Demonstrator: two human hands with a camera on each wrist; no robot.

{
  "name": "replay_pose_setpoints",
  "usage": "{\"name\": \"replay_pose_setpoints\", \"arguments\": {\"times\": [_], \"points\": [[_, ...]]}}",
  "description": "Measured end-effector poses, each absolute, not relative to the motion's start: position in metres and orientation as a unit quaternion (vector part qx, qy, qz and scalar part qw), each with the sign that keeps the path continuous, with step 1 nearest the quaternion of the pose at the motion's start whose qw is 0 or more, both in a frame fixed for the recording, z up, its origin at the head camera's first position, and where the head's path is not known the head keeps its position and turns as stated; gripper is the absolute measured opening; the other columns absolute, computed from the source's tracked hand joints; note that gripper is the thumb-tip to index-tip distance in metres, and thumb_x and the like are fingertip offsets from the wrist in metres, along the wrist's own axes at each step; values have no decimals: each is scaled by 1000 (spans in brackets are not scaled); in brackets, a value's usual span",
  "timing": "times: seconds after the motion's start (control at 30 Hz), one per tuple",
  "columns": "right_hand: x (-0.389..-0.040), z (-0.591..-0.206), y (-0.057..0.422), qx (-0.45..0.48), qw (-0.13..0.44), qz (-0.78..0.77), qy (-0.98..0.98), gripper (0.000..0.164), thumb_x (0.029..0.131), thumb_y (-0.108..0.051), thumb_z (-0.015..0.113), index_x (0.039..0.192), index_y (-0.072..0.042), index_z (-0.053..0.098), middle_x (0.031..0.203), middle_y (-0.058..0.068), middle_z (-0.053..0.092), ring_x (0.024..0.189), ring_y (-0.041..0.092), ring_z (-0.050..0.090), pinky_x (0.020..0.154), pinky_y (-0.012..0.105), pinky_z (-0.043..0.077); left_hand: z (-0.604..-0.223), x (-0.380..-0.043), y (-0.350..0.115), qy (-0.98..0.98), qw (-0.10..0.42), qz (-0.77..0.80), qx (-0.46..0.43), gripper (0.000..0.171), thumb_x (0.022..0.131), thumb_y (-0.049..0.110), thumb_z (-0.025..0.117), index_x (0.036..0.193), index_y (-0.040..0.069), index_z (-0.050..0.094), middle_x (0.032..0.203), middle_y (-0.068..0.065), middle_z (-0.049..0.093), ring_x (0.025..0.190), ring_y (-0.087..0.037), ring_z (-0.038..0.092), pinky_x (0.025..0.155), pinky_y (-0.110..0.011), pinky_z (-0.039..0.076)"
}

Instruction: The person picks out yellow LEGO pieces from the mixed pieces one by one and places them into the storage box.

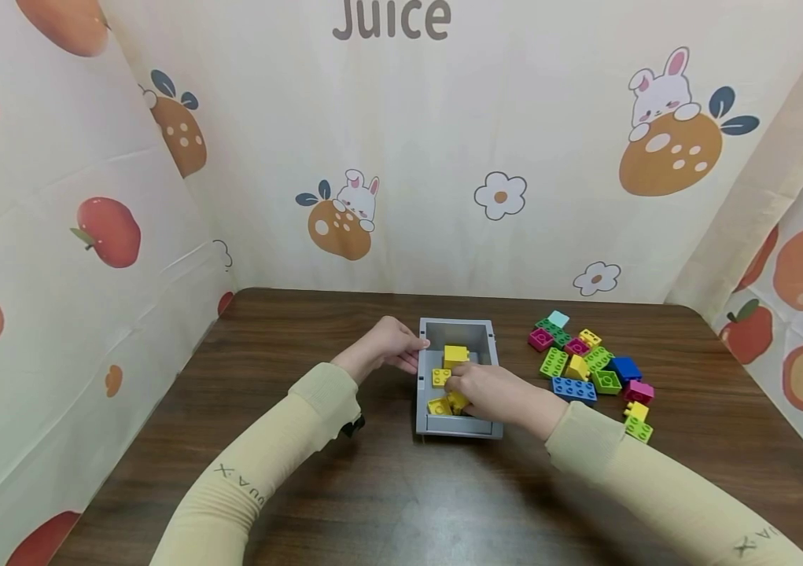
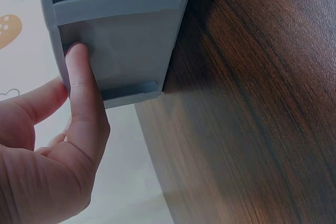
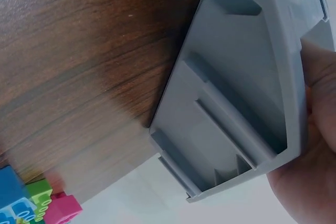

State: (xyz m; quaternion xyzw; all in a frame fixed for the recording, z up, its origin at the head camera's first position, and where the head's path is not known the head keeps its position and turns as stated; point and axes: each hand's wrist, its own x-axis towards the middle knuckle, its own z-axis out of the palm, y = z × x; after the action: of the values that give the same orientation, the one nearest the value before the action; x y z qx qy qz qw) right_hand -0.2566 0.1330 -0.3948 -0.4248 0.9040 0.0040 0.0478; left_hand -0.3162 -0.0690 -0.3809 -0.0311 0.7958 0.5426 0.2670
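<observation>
A grey plastic bin (image 1: 459,427) stands on the table with several yellow toy bricks (image 1: 455,356) inside. My left hand (image 1: 395,344) pinches its left rim; in the left wrist view the thumb is at the rim and the index finger (image 2: 84,87) lies along the outer wall (image 2: 126,45). My right hand (image 1: 489,391) reaches over the right wall into the bin, fingers bent down among the bricks. A tilted yellow brick (image 1: 457,402) shows beneath it. Its fingertips are hidden, also in the right wrist view, where the bin wall (image 3: 231,66) covers them.
Loose toy bricks in green, blue, pink and yellow lie right of the bin, among them a blue brick (image 1: 574,390) and a lime brick (image 1: 638,429). The dark wooden table (image 1: 344,503) meets a printed curtain (image 1: 429,251) at its back edge.
</observation>
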Motion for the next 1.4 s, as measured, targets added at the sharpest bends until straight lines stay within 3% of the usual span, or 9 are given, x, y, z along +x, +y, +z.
{"name": "replay_pose_setpoints", "arguments": {"times": [0.33, 0.53, 0.83, 1.1, 1.4], "points": [[-254, -385, 133, -412, 65, 6, 909, 41, 77, -21, 80, 115, -13, 67, 112, 4, 64, 98, 17, 63, 84, 33, 58, -381, -316, -69, 796, 265, 543, -32, 31, 90, 18, 66, 103, -10, 66, 73, -13, 67, 57, -17, 65, 78, -41, 59], [-253, -375, 135, -404, 73, 5, 912, 44, 76, -23, 80, 117, -14, 66, 117, 5, 64, 105, 21, 62, 86, 35, 57, -381, -315, -70, 795, 267, 544, -33, 31, 90, 18, 66, 104, -10, 66, 74, -14, 67, 57, -17, 64, 83, -44, 57], [-254, -354, 139, -361, 95, -21, 928, 50, 77, -26, 79, 122, -14, 63, 124, 9, 60, 109, 25, 61, 85, 38, 57, -380, -315, -69, 792, 267, 549, -30, 31, 90, 16, 65, 105, -11, 65, 74, -15, 68, 56, -16, 64, 79, -42, 59], [-253, -336, 152, -336, 62, -28, 939, 49, 77, -28, 79, 121, -13, 63, 120, 9, 60, 106, 25, 61, 83, 39, 58, -381, -316, -69, 791, 267, 550, -34, 32, 90, 16, 65, 106, -12, 64, 92, -25, 69, 56, -16, 64, 79, -42, 59], [-258, -326, 172, -350, 5, -58, 935, 46, 74, -19, 82, 116, -9, 65, 113, 10, 64, 99, 24, 62, 81, 36, 59, -382, -316, -68, 792, 265, 550, -34, 30, 90, 16, 65, 103, -11, 66, 75, -16, 68, 56, -16, 64, 80, -43, 58]]}}
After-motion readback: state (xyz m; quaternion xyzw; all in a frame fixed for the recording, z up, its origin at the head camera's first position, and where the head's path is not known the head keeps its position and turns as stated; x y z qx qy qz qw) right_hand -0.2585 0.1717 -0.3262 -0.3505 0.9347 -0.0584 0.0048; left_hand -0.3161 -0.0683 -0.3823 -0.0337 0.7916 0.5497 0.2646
